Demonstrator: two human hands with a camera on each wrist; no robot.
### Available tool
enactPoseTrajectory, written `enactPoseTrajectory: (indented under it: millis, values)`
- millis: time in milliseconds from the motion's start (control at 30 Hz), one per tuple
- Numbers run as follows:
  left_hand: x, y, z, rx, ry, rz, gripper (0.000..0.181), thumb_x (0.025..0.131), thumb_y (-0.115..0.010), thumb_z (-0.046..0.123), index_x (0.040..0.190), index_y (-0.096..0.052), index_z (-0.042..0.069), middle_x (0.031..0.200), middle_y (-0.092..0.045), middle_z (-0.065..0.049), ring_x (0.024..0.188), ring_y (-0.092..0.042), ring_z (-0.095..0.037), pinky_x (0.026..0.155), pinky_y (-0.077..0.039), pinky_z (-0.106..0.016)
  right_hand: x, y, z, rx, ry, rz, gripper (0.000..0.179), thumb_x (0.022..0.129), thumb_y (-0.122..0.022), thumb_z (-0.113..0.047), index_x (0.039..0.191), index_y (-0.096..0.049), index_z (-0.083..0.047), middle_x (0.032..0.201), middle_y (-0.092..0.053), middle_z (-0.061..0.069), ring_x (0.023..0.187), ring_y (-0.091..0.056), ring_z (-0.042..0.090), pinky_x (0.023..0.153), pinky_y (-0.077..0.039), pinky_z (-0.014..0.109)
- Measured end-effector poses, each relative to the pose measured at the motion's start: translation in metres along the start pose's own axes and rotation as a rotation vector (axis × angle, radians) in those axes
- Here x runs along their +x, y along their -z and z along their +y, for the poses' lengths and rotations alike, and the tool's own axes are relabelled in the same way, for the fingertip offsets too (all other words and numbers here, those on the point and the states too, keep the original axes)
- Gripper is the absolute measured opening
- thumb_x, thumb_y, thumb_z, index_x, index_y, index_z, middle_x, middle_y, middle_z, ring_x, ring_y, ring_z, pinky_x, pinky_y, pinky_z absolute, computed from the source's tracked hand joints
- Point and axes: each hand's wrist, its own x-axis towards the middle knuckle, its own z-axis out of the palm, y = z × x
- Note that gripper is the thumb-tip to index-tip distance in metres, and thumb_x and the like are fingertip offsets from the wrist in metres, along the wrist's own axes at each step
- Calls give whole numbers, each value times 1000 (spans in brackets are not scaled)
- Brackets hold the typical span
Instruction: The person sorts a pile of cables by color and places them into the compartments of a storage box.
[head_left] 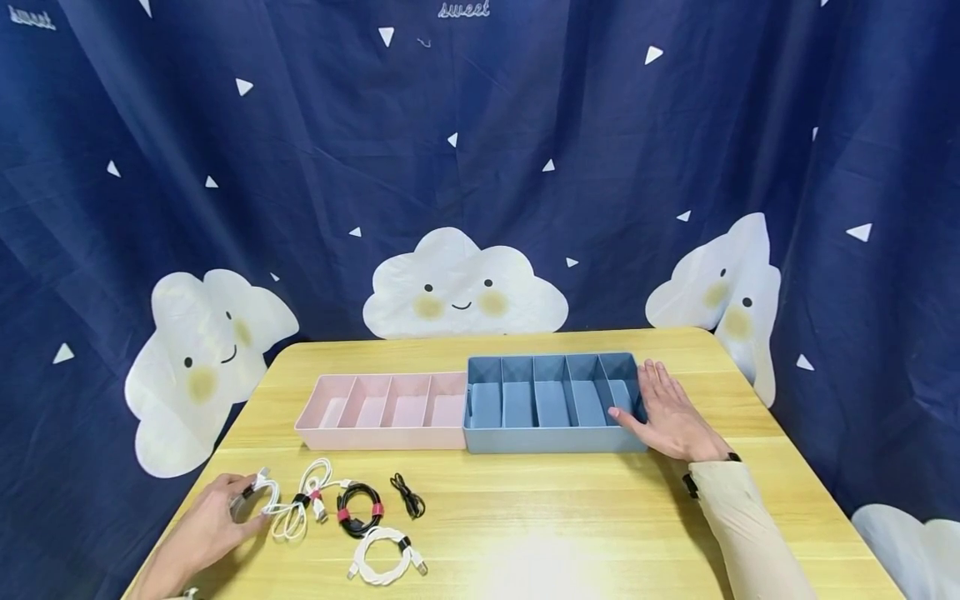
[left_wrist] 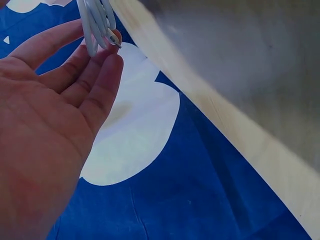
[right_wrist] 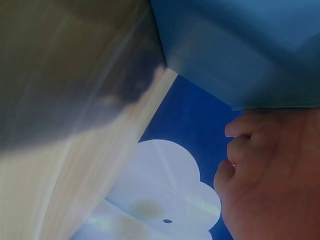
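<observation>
My left hand (head_left: 206, 529) is at the table's left side and pinches a coiled white cable (left_wrist: 95, 22) between its fingers. In the head view that coil overlaps a second white cable (head_left: 302, 500) bundled with a black strap. My right hand (head_left: 671, 417) rests against the right end of the blue divided box (head_left: 555, 440), its fingers straight along the end wall and its thumb over the front corner. The right wrist view shows the fingers right at the box's rim. A pink divided box (head_left: 382, 439) stands against the blue box's left end.
Right of the left hand lie a black coiled cable (head_left: 341, 502) with red ties, a white ring-shaped cable (head_left: 361, 556) with a black strap, and a small black cable (head_left: 409, 498). Behind the wooden table (head_left: 570, 517) hangs a dark blue curtain (head_left: 480, 192) with clouds.
</observation>
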Motion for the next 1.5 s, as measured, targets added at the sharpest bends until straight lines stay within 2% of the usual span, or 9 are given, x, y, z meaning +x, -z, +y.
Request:
enactPoseTrajectory:
  millis: [367,567,967,1167,1333,1500]
  values:
    - [8,8,4,13,14,-49,68,73,-88,22,124,-65,-16,106,-65,-27,91,-66,-35,73,-53,-44,0,1,-1,-11,4,0,105,100,-49,-64,161,-10,12,170,-2,33,159,-3,51,126,-9,67]
    - [11,11,7,18,12,-50,68,72,-89,22,123,-66,-16,106,-65,-27,92,-66,-36,73,-53,-46,1,1,0,-14,2,4,105,100,-49,-65,161,-10,12,170,-3,33,159,-4,51,126,-9,67]
    - [13,16,15,75,-27,3,66,71,-88,25,122,-69,-12,106,-67,-24,93,-67,-38,76,-53,-50,1,2,-1,-2,-3,-9,106,100,-48,-65,160,-9,12,170,-2,33,159,-3,51,127,-8,66]
    - [16,19,21,68,-59,50,64,70,-88,23,120,-70,-13,105,-67,-24,94,-67,-39,79,-52,-55,1,2,-1,6,-1,-19,106,100,-48,-65,161,-8,12,170,-2,33,159,-2,51,127,-7,66]
    - [19,20,25,71,-97,96,64,67,-89,22,117,-71,-13,103,-68,-22,93,-68,-38,79,-53,-53,1,2,-1,7,-2,-17,106,100,-49,-65,161,-9,12,170,-2,32,159,-2,51,127,-8,66]
    - [22,21,28,76,-103,94,64,68,-89,23,118,-70,-13,103,-68,-20,89,-67,-32,75,-53,-48,0,1,-1,10,1,-11,105,100,-49,-65,160,-11,12,170,-4,33,159,-4,51,127,-9,66]
